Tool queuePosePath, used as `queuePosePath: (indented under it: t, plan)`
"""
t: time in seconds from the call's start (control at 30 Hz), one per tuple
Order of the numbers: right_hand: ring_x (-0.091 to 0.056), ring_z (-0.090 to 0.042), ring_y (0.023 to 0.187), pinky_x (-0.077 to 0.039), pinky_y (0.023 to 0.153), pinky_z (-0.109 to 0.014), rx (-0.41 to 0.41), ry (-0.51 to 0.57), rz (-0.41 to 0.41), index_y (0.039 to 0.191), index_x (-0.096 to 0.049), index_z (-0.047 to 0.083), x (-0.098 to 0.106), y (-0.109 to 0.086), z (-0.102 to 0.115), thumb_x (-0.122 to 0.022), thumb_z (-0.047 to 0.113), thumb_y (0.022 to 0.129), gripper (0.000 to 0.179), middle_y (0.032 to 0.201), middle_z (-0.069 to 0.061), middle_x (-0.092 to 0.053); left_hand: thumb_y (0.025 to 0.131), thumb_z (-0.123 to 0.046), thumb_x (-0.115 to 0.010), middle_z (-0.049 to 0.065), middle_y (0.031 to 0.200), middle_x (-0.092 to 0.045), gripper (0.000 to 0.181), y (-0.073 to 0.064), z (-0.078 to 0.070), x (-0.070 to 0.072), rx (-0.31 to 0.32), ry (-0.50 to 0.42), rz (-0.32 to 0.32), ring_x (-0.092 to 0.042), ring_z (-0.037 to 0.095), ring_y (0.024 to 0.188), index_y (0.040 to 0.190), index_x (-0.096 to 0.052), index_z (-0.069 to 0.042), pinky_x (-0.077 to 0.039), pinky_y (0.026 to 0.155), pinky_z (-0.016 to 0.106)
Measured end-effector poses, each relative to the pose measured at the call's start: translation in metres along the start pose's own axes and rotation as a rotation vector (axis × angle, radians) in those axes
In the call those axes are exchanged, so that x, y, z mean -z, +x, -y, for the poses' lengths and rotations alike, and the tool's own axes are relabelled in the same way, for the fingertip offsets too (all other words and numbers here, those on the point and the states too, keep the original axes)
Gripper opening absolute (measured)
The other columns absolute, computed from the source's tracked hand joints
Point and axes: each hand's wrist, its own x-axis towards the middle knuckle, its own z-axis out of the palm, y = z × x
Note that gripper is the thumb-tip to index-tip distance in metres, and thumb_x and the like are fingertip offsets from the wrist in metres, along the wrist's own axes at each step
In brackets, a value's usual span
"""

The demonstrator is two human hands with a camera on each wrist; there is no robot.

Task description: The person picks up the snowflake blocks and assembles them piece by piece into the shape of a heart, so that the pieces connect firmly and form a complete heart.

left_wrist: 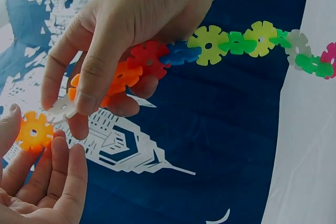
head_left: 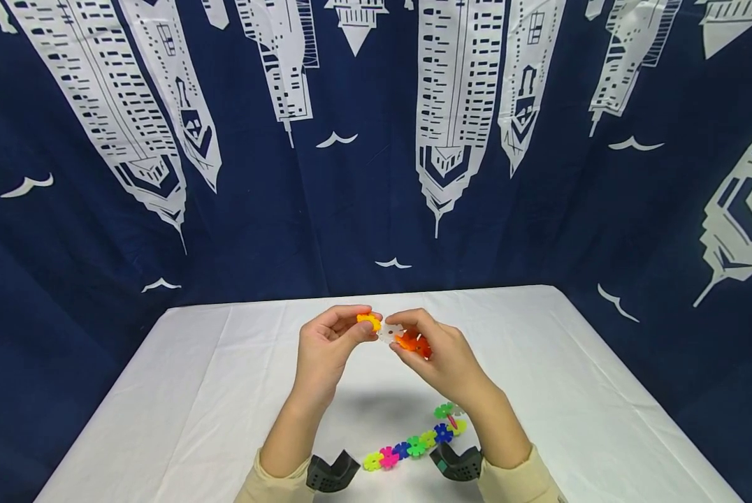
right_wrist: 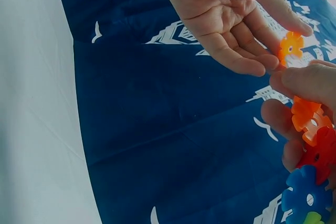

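Between thumb and fingers, my left hand pinches a yellow-orange flower-shaped disc. Facing it, my right hand grips the end of a chain of interlocking discs, with a white disc outermost. An orange disc, a red disc and a blue disc follow behind the white one. The yellow-orange and white discs meet edge to edge; whether their slots are engaged I cannot tell. Both hands are raised above the table, and the right fingers partly cover the orange discs.
More linked discs, yellow, pink, blue and green, lie in a line near the front of the white-covered table. A dark blue curtain with white building prints hangs behind. Black wrist mounts sit at both sleeves.
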Motion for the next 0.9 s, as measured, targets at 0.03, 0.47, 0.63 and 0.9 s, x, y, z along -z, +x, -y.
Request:
queuePosePath:
  t: [0.03,0.47,0.63,0.9]
  plan:
    - [-0.064,-0.009,0.074,-0.056,0.064,-0.019,0.003,0.001,-0.001,0.119,-0.059,0.013,0.000,0.000,0.000,-0.079,0.007,0.084,0.041,0.099,-0.003,-0.073,0.088,-0.003,-0.073,-0.004,0.096,-0.077,0.030,0.000,0.000,0.001,-0.005,0.007,0.003,-0.073,0.014,0.082,0.115,-0.067,0.009,-0.062,0.083,0.033]
    - [-0.071,-0.013,0.076,-0.061,0.070,-0.023,0.068,-0.047,-0.046,0.118,-0.056,0.005,-0.003,0.000,-0.001,-0.083,0.004,0.079,0.048,0.102,-0.008,-0.075,0.092,-0.008,-0.069,0.002,0.094,-0.076,0.029,-0.004,0.000,-0.007,-0.029,0.060,-0.011,-0.072,0.012,0.074,0.119,-0.069,0.004,-0.062,0.081,0.031]
    - [-0.073,-0.014,0.074,-0.060,0.068,-0.020,0.142,-0.076,-0.084,0.109,-0.058,0.002,-0.003,0.000,0.000,-0.083,0.006,0.079,0.040,0.106,-0.010,-0.076,0.093,-0.008,-0.068,0.025,0.101,-0.073,0.028,-0.007,-0.002,-0.011,-0.059,0.089,-0.040,-0.073,0.012,0.074,0.119,-0.070,0.002,-0.061,0.082,0.030]
    - [-0.071,-0.013,0.068,-0.059,0.064,-0.020,0.243,-0.127,-0.122,0.108,-0.060,0.001,-0.008,0.000,-0.001,-0.072,0.024,0.092,0.031,0.105,-0.008,-0.077,0.092,-0.010,-0.070,0.021,0.100,-0.076,0.026,-0.009,-0.002,-0.016,-0.087,0.179,-0.119,-0.072,0.010,0.070,0.116,-0.072,-0.001,-0.062,0.078,0.028]
